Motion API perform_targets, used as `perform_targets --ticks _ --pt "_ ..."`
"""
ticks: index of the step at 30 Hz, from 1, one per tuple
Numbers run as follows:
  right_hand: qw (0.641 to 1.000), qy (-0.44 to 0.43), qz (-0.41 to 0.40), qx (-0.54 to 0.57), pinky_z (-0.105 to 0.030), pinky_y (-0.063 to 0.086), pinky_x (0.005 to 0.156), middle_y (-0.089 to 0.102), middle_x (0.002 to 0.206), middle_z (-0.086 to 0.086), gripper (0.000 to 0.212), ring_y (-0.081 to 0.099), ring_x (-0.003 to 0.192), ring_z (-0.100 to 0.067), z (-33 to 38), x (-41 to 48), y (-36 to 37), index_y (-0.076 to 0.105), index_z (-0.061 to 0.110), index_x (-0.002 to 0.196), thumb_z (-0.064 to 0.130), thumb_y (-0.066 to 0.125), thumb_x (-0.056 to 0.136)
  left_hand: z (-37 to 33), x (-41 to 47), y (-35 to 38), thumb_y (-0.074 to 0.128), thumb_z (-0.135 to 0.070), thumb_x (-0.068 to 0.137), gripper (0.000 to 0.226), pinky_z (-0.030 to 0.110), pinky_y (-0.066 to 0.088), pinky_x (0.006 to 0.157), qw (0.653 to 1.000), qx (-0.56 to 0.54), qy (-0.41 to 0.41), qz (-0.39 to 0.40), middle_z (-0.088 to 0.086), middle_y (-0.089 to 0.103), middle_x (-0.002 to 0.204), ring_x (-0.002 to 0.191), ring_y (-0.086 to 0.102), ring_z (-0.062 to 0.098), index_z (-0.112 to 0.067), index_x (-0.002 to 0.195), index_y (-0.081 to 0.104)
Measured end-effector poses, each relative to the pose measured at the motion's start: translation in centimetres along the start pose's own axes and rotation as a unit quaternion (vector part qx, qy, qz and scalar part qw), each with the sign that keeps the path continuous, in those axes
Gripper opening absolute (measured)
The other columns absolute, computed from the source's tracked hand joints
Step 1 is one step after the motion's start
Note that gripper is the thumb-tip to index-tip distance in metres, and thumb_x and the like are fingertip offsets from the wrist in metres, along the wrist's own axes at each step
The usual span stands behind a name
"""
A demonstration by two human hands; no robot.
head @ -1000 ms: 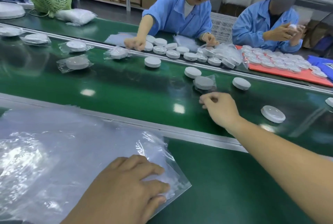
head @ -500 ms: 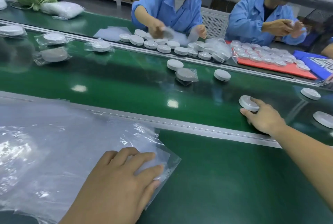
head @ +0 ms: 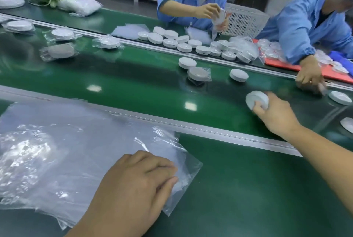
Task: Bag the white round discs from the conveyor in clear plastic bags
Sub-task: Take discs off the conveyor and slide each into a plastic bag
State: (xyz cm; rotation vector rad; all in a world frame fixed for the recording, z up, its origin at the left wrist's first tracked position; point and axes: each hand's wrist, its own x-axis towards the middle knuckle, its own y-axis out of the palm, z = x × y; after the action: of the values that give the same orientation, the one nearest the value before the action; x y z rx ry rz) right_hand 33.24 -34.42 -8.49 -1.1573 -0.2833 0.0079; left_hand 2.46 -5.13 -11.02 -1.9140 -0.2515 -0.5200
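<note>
Disc [head: 254,98] - I am judging it light, rigid and smooth, probably slippery, so I am favouring a grip across the rim. The right hand [head: 277,117] is curling round it, holding it tilted over the conveyor [head: 133,84] at right. It is showing plain white, round, flat-faced. The left hand [head: 133,183] is pressing loosely bent fingers on the near clear bags [head: 66,141].

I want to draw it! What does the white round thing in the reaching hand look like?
The white disc is round and thick like a puck. It seems to be smooth plastic, with a faint line curving near its rim, and it is slightly blurred. It has no bag. The right hand grips it, fingers curled round its edge, and holds it tilted with its flat face turned left, over the green conveyor belt. Whether it touches the belt is unclear.
</note>
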Motion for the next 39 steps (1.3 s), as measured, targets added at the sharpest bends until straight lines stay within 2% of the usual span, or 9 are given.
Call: perform_targets --ticks 4,9,15,18,19,23,28,34,39 --pt "0.977 -0.164 0.019 0.132 -0.006 0.04 0.08 0.065 0.113 0.015 0.033 0.058 0.096 -0.003 5.1 -8.0 -2.2 0.058 0.04 0.13 0.042 0.057 0.097 0.3 -0.3 -0.8 0.055 -0.046 0.088 0.025 0.014 0.044 0.081 0.998 -0.027 0.003 0.049 -0.03 0.07 0.095 0.092 0.062 -0.001 -0.039 0.096 0.078" --pt "0.938 -0.335 0.045 0.074 -0.021 0.045 0.09 0.054 0.124 0.017 0.04 0.059 0.106 -0.005 8.3 -17.4 -3.5 0.056 0.037 0.134 0.043 0.056 0.095 0.0 -0.3 -1.5 0.087 -0.034 0.074 0.012 0.01 0.053 0.069 0.996 -0.021 0.026 0.087 -0.032 0.069 0.094 0.089 0.065 -0.004 -0.041 0.079 0.079" --pt "0.911 -0.41 0.013 0.032 -0.028 0.048 0.1 0.056 0.141 0.013 0.044 0.058 0.121 -0.012 9.4 -20.1 -1.5 0.058 0.025 0.141 0.016 0.059 0.098 0.0 -1.4 -1.5 0.056 -0.043 0.088 0.023 0.01 0.044 0.084 0.99 -0.108 -0.091 0.026 -0.034 0.067 0.094 0.1 0.058 -0.011 -0.038 0.087 0.078" --pt "0.897 -0.437 0.036 0.048 -0.006 0.033 0.103 0.043 0.137 0.044 0.043 0.047 0.126 0.013 9.2 -20.7 -0.8 0.056 0.052 0.134 0.062 0.025 0.107 -0.4 -1.0 -1.9 0.063 -0.042 0.09 0.014 0.008 0.04 0.092 0.977 -0.145 -0.153 -0.012 -0.038 0.065 0.101 0.106 0.058 -0.012 -0.041 0.087 0.077" --pt "0.899 -0.431 0.047 0.07 -0.007 0.034 0.105 0.046 0.136 0.043 0.046 0.046 0.129 0.013 9.5 -20.8 -0.7 0.058 0.053 0.132 0.068 0.023 0.105 -0.6 -0.9 -2.0 0.065 -0.041 0.09 0.012 0.008 0.04 0.092 0.978 -0.143 -0.153 -0.024 -0.039 0.065 0.101 0.107 0.058 -0.011 -0.042 0.086 0.077" --pt "0.878 -0.457 -0.081 0.121 -0.033 0.057 0.093 0.071 0.126 0.002 0.025 0.068 0.118 -0.017 11.2 -21.0 -0.6 0.075 0.019 0.119 0.011 0.068 0.097 -1.6 -1.3 -2.6 0.07 -0.042 0.084 0.013 0.0 0.04 0.082 0.951 -0.245 -0.181 -0.047 -0.038 0.067 0.099 0.104 0.061 -0.012 -0.053 0.092 0.073" --pt "0.861 -0.327 -0.077 0.382 -0.02 0.057 0.087 0.077 0.111 0.015 0.024 0.075 0.099 -0.009 13.7 -21.8 -0.7 0.075 0.023 0.105 0.027 0.082 0.083 -2.6 -1.7 -3.3 0.085 -0.059 0.064 0.059 -0.002 0.042 0.075 0.934 -0.322 -0.151 -0.016 -0.029 0.07 0.102 0.097 0.065 -0.007 -0.055 0.118 0.062" --pt "0.837 -0.237 0.087 0.485 -0.024 0.05 0.104 0.067 0.136 0.016 0.037 0.057 0.135 -0.01 15.3 -21.8 -0.7 0.077 0.045 0.115 0.051 0.084 0.079 -3.5 -1.0 -2.5 0.079 -0.045 0.077 0.042 0.007 0.052 0.066 0.911 -0.365 -0.152 -0.118 -0.028 0.07 0.103 0.087 0.07 -0.003 -0.055 0.115 0.063" --pt "0.873 -0.227 0.087 0.423 -0.02 0.054 0.071 0.078 0.091 0.014 0.029 0.071 0.081 -0.007 15.9 -19.5 -1.8 0.081 0.046 0.101 0.061 0.081 0.076 -3.4 0.9 -2.0 0.067 -0.047 0.082 0.024 0.015 0.053 0.08 0.87 -0.428 -0.172 -0.174 -0.017 0.072 0.109 0.102 0.069 0.004 -0.042 0.106 0.071"
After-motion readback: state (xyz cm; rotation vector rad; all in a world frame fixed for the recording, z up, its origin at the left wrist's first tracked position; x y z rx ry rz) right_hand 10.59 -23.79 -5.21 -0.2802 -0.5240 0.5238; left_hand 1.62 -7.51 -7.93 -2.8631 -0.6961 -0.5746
